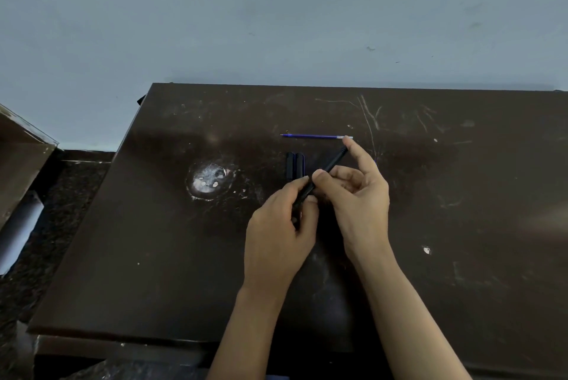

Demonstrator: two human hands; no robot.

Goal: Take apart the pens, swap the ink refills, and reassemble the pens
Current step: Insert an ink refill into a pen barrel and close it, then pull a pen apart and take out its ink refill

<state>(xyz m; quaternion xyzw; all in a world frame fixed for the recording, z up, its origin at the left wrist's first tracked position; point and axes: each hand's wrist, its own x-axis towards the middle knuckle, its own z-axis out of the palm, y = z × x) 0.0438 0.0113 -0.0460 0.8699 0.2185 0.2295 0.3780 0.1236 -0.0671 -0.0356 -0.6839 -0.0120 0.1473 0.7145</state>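
A black pen (329, 168) slants up to the right above the dark table (153, 241), and both hands hold it. My left hand (281, 235) grips its lower end. My right hand (358, 195) pinches its middle with thumb and fingers, the index finger stretched along the upper end. A thin blue ink refill (316, 136) lies flat on the table just beyond the hands, its tip pointing left. Two dark pen caps (295, 165) lie side by side between the refill and my left hand.
The table top is scratched, with a pale worn patch (209, 179) left of the caps and a small white chip (427, 250) at the right. A grey wall stands behind the table. A brown box (18, 161) sits off the table's left edge.
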